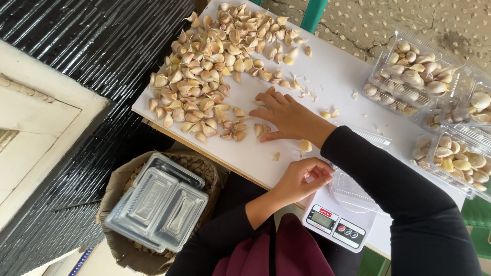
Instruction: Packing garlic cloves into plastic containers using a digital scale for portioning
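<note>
Over on the right side of the white table sit clear plastic clamshell boxes, each packed with pale garlic cloves: one at the top right (411,71) with its lid shut, another (478,102) cut by the frame edge, a third (455,161) lower down. Near the table's front edge there's a small white kitchen scale (335,225), its grey screen (323,219) beside a red label and round buttons. An empty clear box (353,189) rests on the scale. Down at the left, a stack of empty clear lidded boxes (156,204) lies in a brown basket (115,189).
</note>
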